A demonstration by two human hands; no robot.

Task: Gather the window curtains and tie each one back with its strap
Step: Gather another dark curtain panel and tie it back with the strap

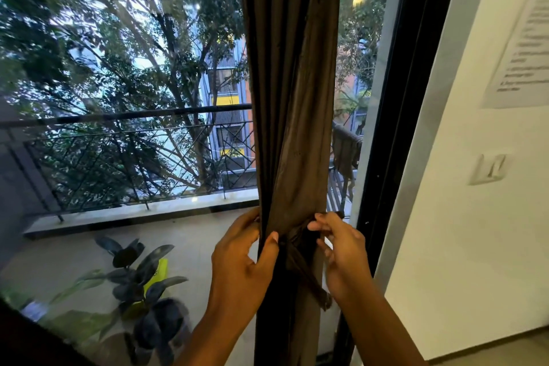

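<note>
From my remote seat: glass door fills the view, with a black frame at 3 o'clock of the curtain and a white wall beyond it. On that wall I note a light switch and, at 1 o'clock, a printed sheet whose text is too blurred to read. Through the glass: balcony railing at 9 o'clock, trees and a building behind it, a dark-leaved potted plant at 7 o'clock on the balcony floor.

The brown curtain hangs gathered into one narrow column at centre, pinched in at its waist near 6 o'clock. The strap crosses that waist; one loose end trails down toward 5 o'clock.

Left hand: fingers curled round the left edge of the bundle, thumb pressed on the front folds, gripping the curtain. Right hand: thumb and forefinger pinch the strap at the bundle's right edge, other fingers loosely bent.

Hard to make out: whether the strap is knotted or only crossed; the curtain's top and hem are cut off, and the plant's pot is smeared by reflection.
</note>
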